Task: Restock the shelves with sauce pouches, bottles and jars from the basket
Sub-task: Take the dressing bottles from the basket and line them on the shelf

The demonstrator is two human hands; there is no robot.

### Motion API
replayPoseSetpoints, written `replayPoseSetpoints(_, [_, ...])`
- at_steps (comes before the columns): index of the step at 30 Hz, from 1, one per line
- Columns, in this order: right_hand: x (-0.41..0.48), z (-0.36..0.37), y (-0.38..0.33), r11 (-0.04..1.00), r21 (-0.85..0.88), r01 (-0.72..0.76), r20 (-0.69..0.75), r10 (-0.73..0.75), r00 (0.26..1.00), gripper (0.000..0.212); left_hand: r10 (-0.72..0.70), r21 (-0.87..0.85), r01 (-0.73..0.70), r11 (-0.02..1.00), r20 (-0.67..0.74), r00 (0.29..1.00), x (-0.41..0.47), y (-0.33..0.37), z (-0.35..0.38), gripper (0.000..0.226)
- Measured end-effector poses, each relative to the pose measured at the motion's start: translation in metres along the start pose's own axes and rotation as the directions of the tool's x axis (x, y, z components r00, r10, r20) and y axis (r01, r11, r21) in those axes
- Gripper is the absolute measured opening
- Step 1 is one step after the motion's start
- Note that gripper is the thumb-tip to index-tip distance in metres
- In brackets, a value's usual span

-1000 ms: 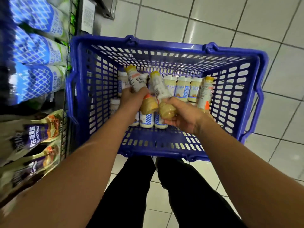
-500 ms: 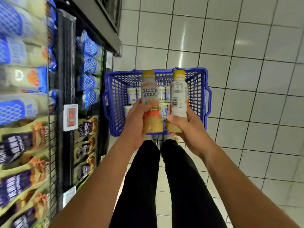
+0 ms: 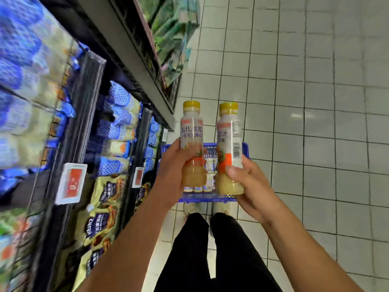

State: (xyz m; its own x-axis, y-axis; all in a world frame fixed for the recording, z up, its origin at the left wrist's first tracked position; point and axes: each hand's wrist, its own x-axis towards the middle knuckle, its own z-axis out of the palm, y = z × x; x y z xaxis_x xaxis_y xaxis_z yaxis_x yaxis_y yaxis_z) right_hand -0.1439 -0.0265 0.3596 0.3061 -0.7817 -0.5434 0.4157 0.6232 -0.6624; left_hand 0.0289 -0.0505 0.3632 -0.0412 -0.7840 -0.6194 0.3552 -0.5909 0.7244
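Sauce bottles (image 3: pixel 192 133) above basket (image 3: pixel 210 200) of jars (image 3: pixel 209 165)

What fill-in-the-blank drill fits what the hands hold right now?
1. The left hand grips a bottle with a ____ cap.
2. The other bottle, its barcode facing the camera, is in the ____ hand.
3. The basket sits on the tiled ____.

Missing words: yellow; right; floor.
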Motion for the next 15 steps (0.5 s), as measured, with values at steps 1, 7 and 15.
replayPoseSetpoints(1, [-0.006, 0.010, -0.009, 0.999, -0.034, 0.020, -0.004, -0.020, 1.000, 0.039, 0.008, -0.001, -0.008, 1.000, 0.002, 1.000, -0.010, 0.008, 0.001, 0.031])
replayPoseSetpoints(7, [-0.035, 0.063, -0.051, 0.990, -0.106, 0.095, 0.021, -0.094, 0.995, 0.058, 0.144, -0.029, -0.145, 0.989, -0.037, 0.989, -0.065, 0.046, 0.006, 0.026])
replayPoseSetpoints(15, [-0.045, 0.117, -0.077, 0.984, -0.159, 0.075, 0.277, -0.028, 0.960, 0.045, 0.338, -0.107, -0.363, 0.925, -0.198, 0.920, -0.136, 0.070, -0.001, 0.029])
